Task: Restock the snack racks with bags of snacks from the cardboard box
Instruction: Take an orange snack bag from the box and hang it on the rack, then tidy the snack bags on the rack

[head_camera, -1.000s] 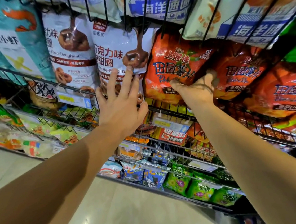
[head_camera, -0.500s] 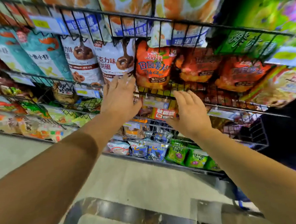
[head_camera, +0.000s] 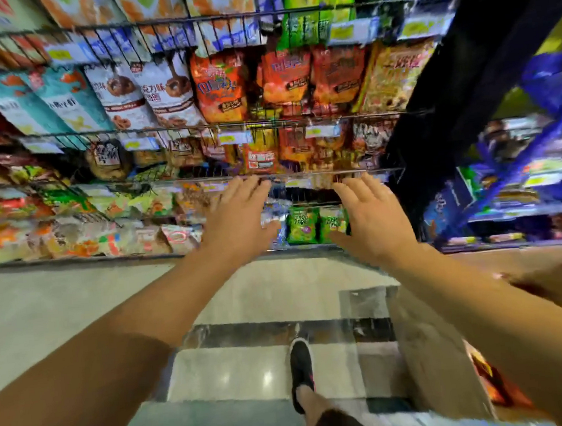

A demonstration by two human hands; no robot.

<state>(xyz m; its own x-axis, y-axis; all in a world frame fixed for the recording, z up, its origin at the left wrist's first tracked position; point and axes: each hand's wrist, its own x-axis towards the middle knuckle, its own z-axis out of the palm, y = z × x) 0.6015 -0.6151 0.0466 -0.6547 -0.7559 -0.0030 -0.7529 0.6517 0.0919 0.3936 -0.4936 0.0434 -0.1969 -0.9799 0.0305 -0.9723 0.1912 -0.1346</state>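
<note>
The wire snack racks (head_camera: 216, 126) fill the upper half of the blurred head view, packed with bags. Orange bags (head_camera: 221, 88) hang in the middle row beside white chocolate-ring bags (head_camera: 168, 89). My left hand (head_camera: 239, 222) is held out in front of the lower racks with fingers spread and holds nothing. My right hand (head_camera: 372, 217) is beside it, fingers straight and empty, over small green bags (head_camera: 303, 224). The cardboard box (head_camera: 433, 346) stands on the floor at lower right, under my right forearm, with orange bags (head_camera: 498, 380) showing inside.
My foot in a black shoe (head_camera: 301, 365) stands on the pale tiled floor (head_camera: 52, 313) left of the box. A dark post (head_camera: 435, 122) bounds the racks on the right, with blue shelving (head_camera: 543, 167) beyond it.
Both hands have drawn back and down from the middle rack and hang free of it. The view has tilted downward and pulled away, bringing the floor, my foot and the box into sight.
</note>
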